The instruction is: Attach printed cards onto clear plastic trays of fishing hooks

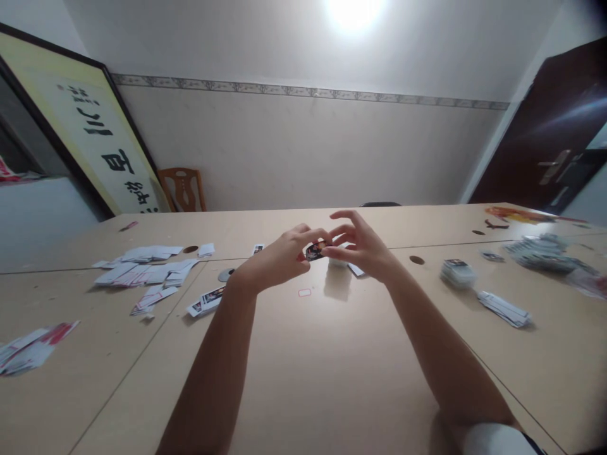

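Observation:
A small dark printed card (315,250) is held up above the middle of the table between my two hands. The fingers of my left hand (284,256) grip it from the left side. At its right edge, the thumb and a finger of my right hand (358,246) pinch it, while the upper fingers are spread. Behind my right hand, a pale stack (337,261) and a white strip (355,270) are partly hidden. Below the hands, a small red-outlined white label (304,292) lies on the table.
White paper pieces (147,273) and more red-marked papers (33,347) lie left; printed strips (206,302) are beside my left wrist. Rightward are a clear box (458,273), a white strip bundle (504,308) and plastic bags (545,253). A chair (183,189) stands behind the table (303,379).

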`<control>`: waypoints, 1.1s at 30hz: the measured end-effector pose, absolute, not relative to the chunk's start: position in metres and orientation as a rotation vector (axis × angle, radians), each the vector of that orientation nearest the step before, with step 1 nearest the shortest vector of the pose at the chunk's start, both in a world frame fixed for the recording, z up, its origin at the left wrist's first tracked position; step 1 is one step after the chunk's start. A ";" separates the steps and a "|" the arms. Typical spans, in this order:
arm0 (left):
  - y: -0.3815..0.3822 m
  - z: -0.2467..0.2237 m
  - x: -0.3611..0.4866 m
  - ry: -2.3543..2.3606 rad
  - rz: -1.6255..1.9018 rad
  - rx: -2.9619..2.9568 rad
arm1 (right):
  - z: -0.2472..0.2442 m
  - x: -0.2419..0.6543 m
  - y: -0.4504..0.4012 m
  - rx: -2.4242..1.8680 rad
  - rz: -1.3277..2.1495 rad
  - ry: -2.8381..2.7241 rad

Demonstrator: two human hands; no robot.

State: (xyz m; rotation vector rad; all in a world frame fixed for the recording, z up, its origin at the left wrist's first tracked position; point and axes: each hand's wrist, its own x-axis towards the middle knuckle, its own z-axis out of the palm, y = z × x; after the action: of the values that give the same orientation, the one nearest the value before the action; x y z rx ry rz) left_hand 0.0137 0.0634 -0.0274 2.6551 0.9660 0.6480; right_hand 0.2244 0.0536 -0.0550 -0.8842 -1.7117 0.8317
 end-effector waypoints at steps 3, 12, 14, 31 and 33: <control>0.060 -0.028 0.015 0.928 0.592 2.674 | -0.060 0.212 0.050 -0.835 0.925 -1.645; 0.056 -0.026 0.014 0.944 0.476 2.661 | -0.060 0.211 0.051 -0.767 1.099 -1.577; 0.056 -0.026 0.014 0.916 0.484 2.663 | -0.062 0.210 0.053 -0.734 1.074 -1.576; 0.065 -0.020 0.010 0.755 0.993 2.324 | -0.058 0.208 0.050 -0.704 0.875 -1.484; 0.065 -0.020 0.012 0.772 1.044 2.325 | -0.058 0.209 0.051 -0.708 0.871 -1.470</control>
State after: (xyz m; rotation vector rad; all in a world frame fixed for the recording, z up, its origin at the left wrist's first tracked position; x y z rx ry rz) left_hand 0.0124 0.0647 -0.0199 2.3248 0.7724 1.0442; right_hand 0.2093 0.0513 -0.0584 -0.7077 -1.4700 0.8712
